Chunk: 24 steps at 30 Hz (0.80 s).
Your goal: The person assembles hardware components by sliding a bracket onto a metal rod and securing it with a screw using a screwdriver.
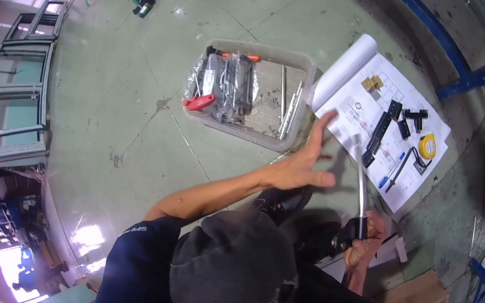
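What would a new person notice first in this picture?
A person in a dark cap fills the lower middle, the left hand stretched open toward a paper sheet with small black parts on the floor at right. The right hand holds a metal bar upright. Behind, a clear bin holds bagged hardware.

We note tray (304,59) on floor (122,88), bagged parts (223,83) inside; paper sheet (343,97) right of tray, brackets (396,117) and tape measure (427,146) on sheet.
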### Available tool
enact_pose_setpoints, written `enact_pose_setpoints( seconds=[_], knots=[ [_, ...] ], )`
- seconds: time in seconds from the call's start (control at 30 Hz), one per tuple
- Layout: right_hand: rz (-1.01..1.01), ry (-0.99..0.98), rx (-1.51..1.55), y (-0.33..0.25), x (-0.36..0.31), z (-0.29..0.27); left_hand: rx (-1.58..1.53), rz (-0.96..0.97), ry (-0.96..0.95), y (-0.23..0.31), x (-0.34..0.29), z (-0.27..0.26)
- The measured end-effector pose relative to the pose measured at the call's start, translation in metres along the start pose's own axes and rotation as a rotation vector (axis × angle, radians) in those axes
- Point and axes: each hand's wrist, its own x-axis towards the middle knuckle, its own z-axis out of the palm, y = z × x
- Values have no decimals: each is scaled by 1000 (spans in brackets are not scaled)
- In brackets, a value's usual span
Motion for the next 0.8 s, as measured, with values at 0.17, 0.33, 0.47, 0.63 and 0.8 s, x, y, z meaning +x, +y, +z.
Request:
enact_pose_setpoints(
  seconds=[0.17, 0.33, 0.47, 0.63, 0.8],
  knots=[
    [-237, 0, -377, -24, 55, 62, -1354, -174, -62, 24, 8, 19],
    [-622, -117, -951, -34, 108, 108, -1624, -83, 167, 26, -8, 12],
    [-717, -365, -1216, -60, 138, 153, -777, 62, 244, 23, -14, -26],
    [-286, -797, -841, -86, 164, 199, -509, 201, 369, 25, -24, -86],
    [-122, -592, -811, -91, 212, 216, -811, 229, 452, 50, -35, -121]
  ],
)
